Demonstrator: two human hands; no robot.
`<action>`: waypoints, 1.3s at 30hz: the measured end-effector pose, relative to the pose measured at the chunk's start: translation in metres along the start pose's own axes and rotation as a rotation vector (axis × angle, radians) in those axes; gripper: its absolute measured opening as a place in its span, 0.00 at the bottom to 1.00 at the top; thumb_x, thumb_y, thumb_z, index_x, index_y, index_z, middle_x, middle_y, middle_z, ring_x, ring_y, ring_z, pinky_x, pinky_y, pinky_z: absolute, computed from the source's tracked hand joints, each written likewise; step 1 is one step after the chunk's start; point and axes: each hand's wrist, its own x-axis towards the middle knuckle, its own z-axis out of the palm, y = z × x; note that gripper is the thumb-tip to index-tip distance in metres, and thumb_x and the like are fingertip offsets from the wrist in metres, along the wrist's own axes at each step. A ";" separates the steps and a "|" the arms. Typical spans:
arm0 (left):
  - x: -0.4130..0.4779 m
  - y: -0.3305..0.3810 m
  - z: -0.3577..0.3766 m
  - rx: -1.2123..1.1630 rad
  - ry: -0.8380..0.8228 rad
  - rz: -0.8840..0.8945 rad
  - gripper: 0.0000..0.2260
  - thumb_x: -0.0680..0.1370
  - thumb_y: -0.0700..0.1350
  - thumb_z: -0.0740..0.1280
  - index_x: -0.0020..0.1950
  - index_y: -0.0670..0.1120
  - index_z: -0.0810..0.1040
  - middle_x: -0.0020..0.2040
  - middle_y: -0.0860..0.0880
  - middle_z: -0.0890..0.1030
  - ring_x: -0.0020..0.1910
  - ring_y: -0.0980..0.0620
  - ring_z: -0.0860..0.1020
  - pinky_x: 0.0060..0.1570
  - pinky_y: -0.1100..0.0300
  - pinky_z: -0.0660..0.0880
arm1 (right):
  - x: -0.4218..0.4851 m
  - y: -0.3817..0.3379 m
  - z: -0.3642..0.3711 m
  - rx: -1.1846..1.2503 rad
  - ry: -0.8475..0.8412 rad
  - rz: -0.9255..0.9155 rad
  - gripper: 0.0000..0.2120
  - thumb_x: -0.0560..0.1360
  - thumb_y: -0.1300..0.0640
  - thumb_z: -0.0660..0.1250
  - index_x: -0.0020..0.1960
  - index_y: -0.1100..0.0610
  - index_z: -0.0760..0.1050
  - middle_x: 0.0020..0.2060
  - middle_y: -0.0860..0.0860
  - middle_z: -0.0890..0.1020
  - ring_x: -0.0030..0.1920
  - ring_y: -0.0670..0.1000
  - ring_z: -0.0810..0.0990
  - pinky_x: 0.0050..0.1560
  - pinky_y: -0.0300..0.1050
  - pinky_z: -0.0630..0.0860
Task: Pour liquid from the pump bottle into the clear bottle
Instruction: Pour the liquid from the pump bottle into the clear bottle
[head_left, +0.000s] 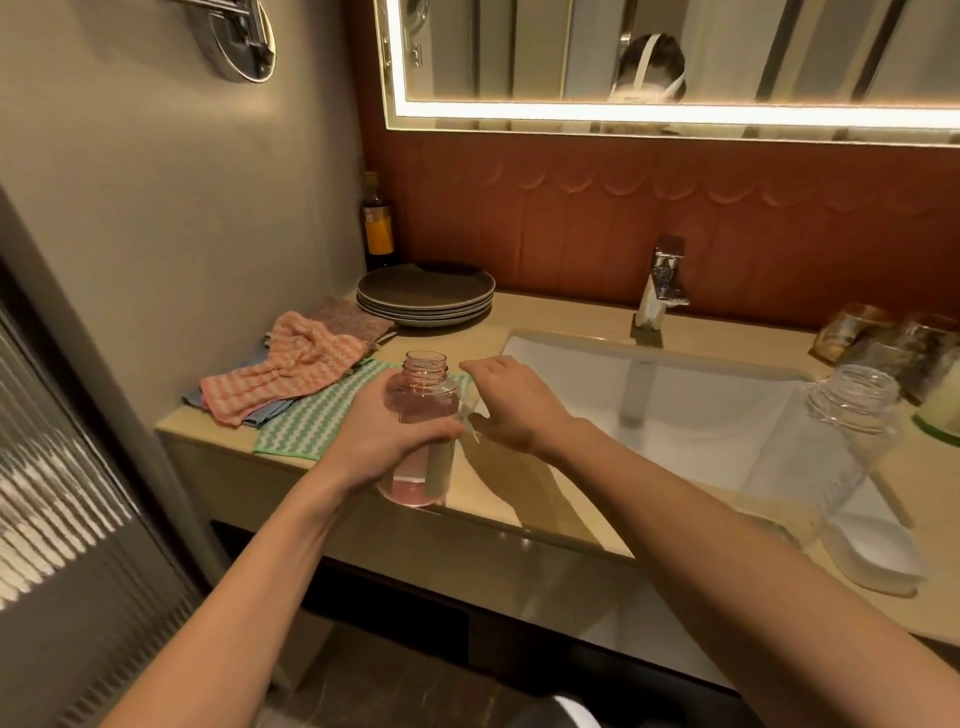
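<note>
Pink liquid low in pump bottle (422, 415), clear bottle (826, 457) empty

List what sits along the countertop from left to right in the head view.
Pink striped cloth → pink bottle gripped by the left hand → right hand → sink basin → clear bottle.

One head-worn wide-angle view looks forward and down, close over the counter (524, 312) and sink (675, 415).
</note>
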 end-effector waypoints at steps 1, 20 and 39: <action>-0.001 0.004 0.004 0.004 -0.007 0.001 0.28 0.64 0.40 0.82 0.62 0.45 0.79 0.54 0.49 0.85 0.54 0.54 0.83 0.55 0.59 0.78 | -0.004 0.003 -0.006 -0.025 0.004 0.008 0.32 0.76 0.49 0.71 0.76 0.54 0.64 0.72 0.53 0.72 0.72 0.55 0.67 0.70 0.51 0.66; -0.034 0.123 0.140 0.037 -0.213 0.124 0.19 0.68 0.45 0.80 0.53 0.58 0.76 0.51 0.54 0.82 0.51 0.56 0.78 0.44 0.61 0.74 | -0.130 0.091 -0.203 -0.269 0.173 0.235 0.16 0.74 0.43 0.69 0.53 0.55 0.77 0.47 0.51 0.83 0.47 0.55 0.79 0.50 0.50 0.78; -0.010 0.129 0.195 0.195 -0.340 0.222 0.29 0.64 0.42 0.82 0.63 0.49 0.76 0.51 0.55 0.83 0.48 0.61 0.81 0.42 0.68 0.73 | -0.220 0.146 -0.159 0.847 0.147 0.533 0.24 0.71 0.42 0.75 0.61 0.50 0.73 0.51 0.42 0.81 0.48 0.42 0.80 0.37 0.28 0.74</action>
